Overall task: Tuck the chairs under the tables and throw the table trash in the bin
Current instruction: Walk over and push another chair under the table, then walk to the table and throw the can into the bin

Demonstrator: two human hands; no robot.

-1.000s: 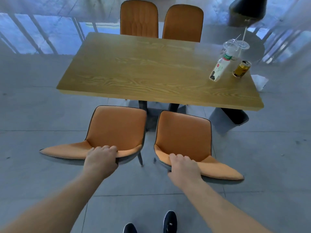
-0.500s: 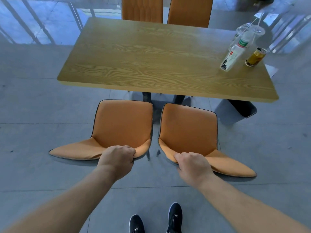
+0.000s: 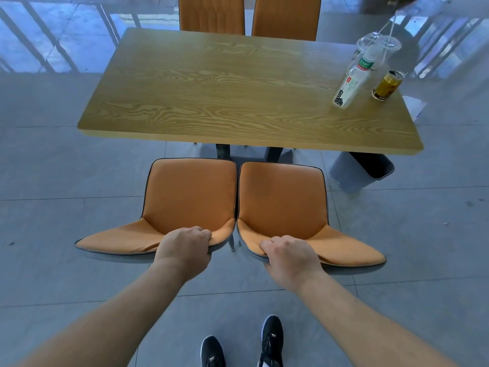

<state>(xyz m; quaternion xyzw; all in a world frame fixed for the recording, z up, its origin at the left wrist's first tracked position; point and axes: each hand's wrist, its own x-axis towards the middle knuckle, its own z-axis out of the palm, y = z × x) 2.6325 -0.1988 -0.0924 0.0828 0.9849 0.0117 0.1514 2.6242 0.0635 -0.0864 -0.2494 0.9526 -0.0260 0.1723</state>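
Note:
Two orange chairs stand side by side just short of the wooden table's (image 3: 225,102) near edge. My left hand (image 3: 185,247) grips the top of the left chair's (image 3: 188,197) backrest. My right hand (image 3: 288,256) grips the top of the right chair's (image 3: 283,200) backrest. On the table's far right corner stand a white plastic bottle (image 3: 353,83), a gold can (image 3: 386,85) and two clear plastic cups (image 3: 381,47) with straws. A grey bin (image 3: 360,170) stands on the floor under the table's right end.
Two more orange chairs (image 3: 248,17) sit tucked in at the table's far side. A white paper (image 3: 418,107) lies on the floor past the right edge. A railing runs along the back. My black shoes (image 3: 243,345) are on the grey tiles.
Both chairs have slid forward toward the table and closer together, their seats now touching side by side. Both hands keep their grip on the backrests.

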